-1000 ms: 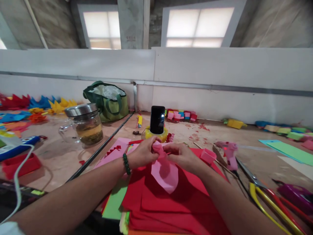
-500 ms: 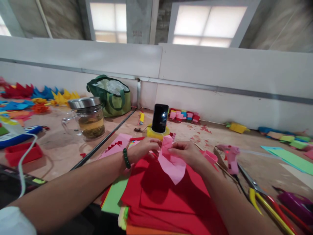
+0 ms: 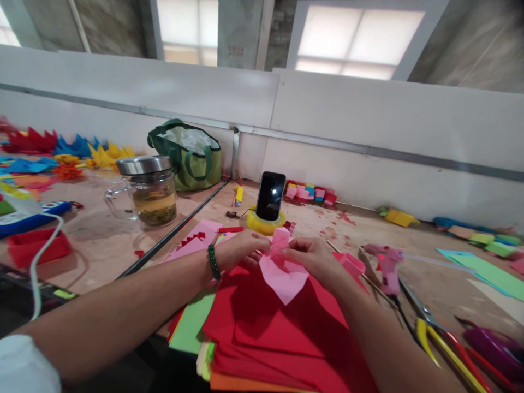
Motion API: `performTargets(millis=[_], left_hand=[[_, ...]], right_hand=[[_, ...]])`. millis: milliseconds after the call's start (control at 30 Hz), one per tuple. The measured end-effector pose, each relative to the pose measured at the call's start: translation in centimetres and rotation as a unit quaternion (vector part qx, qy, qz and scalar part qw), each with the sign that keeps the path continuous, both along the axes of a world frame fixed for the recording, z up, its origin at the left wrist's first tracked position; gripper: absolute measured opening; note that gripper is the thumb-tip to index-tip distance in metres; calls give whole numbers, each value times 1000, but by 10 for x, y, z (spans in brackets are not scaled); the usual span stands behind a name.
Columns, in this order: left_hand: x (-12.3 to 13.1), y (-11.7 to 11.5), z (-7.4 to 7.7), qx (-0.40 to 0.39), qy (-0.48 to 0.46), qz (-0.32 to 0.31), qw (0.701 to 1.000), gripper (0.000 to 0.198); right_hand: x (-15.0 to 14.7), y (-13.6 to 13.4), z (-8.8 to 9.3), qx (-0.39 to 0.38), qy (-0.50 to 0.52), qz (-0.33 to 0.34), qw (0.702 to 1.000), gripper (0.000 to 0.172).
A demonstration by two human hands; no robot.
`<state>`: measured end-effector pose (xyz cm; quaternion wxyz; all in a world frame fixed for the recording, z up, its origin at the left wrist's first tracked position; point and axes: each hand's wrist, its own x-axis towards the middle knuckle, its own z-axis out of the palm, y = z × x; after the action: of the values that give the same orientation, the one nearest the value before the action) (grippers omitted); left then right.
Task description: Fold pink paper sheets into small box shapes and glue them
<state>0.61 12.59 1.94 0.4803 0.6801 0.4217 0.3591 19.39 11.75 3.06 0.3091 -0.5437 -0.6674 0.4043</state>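
Observation:
A folded sheet of pink paper (image 3: 285, 277) is held up above a stack of red paper (image 3: 282, 333). Its upper part stands as a narrow strip, while the lower part spreads into a point toward me. My left hand (image 3: 245, 248), with a green bead bracelet (image 3: 213, 262) on the wrist, pinches its left edge. On the other side, my right hand (image 3: 313, 255) has its thumb and fingers closed on the paper. Fingertips of both hands are partly hidden behind the sheet. Close to my right hand lies a small folded pink paper box (image 3: 352, 264).
A pink glue gun (image 3: 388, 265), scissors (image 3: 426, 314) and a purple tool (image 3: 493, 344) lie at right. Behind my hands a phone (image 3: 270, 195) leans in a yellow tape roll (image 3: 265, 224). A glass tea mug (image 3: 149, 191) and green bag (image 3: 196, 158) stand left.
The pink paper's lower flap has shifted slightly left and its point has turned. Both hands stay closed on the paper. The whole view has swung a little to the left.

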Motion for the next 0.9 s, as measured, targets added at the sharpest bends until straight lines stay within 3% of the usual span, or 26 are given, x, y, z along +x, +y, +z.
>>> performTargets(millis=[100,233,467,733,900], left_hand=[[0,1,1,-66,-13,-40,997,18],[1,0,0,-128,-46,-48,990,8],[3,-2,-9,3,47,-3,999,14],[5,-7,-5,27,106,-3,994,17],[5,-7,-6,42,125,1,991,16]], right_hand=[[0,2,-4,22,-22,16,999,20],[-1,5,-12,77,-67,12,995,20],[-5,2,-17,106,-86,20,990,19],[1,7,-17,59,-29,36,997,19],[2,8,-16,71,-40,47,996,19]])
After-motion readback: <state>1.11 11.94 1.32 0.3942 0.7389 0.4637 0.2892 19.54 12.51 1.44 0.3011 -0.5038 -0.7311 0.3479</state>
